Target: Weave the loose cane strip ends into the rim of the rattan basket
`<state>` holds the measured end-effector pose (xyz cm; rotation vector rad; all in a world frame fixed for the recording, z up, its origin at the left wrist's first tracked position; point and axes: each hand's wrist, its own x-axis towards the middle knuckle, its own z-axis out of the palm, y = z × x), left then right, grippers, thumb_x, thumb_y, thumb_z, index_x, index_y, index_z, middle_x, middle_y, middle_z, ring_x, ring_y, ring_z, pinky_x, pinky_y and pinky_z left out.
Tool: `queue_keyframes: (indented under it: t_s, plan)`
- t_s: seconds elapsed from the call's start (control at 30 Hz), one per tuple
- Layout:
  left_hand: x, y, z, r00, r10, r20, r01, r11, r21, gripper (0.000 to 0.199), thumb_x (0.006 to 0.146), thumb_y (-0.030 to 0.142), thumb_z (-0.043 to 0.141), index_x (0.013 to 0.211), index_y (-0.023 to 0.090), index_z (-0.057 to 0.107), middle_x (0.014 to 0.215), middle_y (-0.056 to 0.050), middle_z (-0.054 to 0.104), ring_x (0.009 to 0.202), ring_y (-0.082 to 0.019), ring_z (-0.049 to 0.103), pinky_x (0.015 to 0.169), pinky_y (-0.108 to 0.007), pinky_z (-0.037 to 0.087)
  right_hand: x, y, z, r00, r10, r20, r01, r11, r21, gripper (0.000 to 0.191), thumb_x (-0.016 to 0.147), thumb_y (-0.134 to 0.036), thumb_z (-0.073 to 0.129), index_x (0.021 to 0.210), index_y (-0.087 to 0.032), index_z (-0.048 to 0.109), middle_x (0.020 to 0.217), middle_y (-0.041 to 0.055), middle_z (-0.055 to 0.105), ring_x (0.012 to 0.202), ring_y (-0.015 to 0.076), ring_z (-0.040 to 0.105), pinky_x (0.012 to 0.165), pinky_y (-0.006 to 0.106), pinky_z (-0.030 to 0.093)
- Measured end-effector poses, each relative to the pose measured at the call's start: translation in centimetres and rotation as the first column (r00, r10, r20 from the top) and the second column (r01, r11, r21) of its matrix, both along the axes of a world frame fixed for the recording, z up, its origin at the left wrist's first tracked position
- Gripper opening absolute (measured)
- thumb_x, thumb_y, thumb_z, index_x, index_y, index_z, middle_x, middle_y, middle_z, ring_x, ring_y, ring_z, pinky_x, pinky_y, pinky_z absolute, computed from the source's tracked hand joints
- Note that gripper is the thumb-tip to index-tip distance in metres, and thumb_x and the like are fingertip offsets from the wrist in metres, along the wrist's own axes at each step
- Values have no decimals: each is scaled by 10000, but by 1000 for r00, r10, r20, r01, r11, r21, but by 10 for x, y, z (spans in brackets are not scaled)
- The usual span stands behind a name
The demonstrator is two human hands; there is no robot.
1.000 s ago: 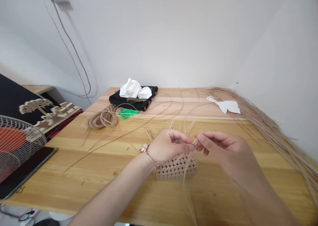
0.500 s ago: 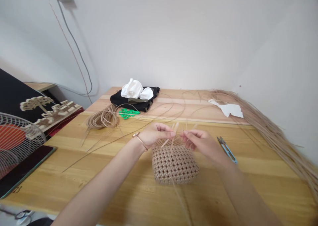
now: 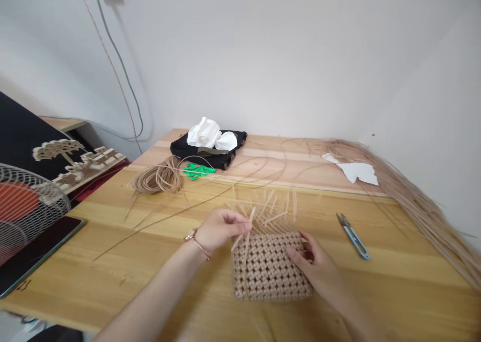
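A tan woven piece with an open lattice pattern lies near the middle of the wooden table. Loose strip ends fan out from its far edge. At its far left corner, my left hand pinches a tan strip between thumb and fingertips. My right hand grips the right side of the weave, thumb on top and fingers at the edge.
Light blue snips lie to the right. A long strip bundle and torn white paper are beyond. Back left are coiled strips, a green item and a black bag with white tissue. A tablet sits at left.
My right hand has left the strip ends and taken hold of the weave's right side. My left hand has moved left and down with a strip. The weave appears nearer and larger.
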<state>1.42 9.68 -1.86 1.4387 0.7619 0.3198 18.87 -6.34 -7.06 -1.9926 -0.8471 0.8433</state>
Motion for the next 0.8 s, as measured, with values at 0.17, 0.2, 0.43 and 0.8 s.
queue_keyframes:
  t_s: [0.17, 0.2, 0.43, 0.8]
  plan:
    - [10, -7, 33, 974, -163, -156, 191, 964, 184, 139, 577, 237, 693, 603, 101, 680, 532, 8, 590, 501, -75, 455, 516, -194, 350, -20, -17, -6, 994, -76, -75, 91, 970, 226, 680, 697, -520, 576, 1236, -183, 331, 1150, 140, 549, 961, 240, 573, 813, 374, 471]
    - [12, -10, 37, 963, -195, -187, 233, 949, 214, 127, 587, 226, 683, 609, 101, 685, 515, 14, 580, 486, -71, 446, 504, -189, 343, -22, -21, -8, 993, -85, -82, 104, 960, 260, 686, 687, -503, 600, 1237, -193, 330, 1152, 134, 547, 972, 241, 567, 834, 383, 460]
    - [15, -28, 51, 872, -290, -394, 452, 787, 420, 98, 621, 207, 646, 633, 138, 715, 520, 18, 595, 506, -80, 470, 491, -176, 326, -33, -42, -28, 990, -111, -85, 137, 894, 427, 713, 671, -389, 690, 1257, -237, 313, 1226, 146, 503, 1043, 255, 542, 885, 436, 433]
    - [5, -54, 59, 805, -287, -519, 562, 651, 510, 157, 655, 167, 568, 654, 165, 725, 542, 15, 630, 526, -95, 508, 500, -181, 346, -47, -55, -33, 980, -198, 34, 158, 863, 480, 604, 636, -418, 705, 1080, -207, 354, 1080, 132, 550, 929, 242, 579, 792, 419, 490]
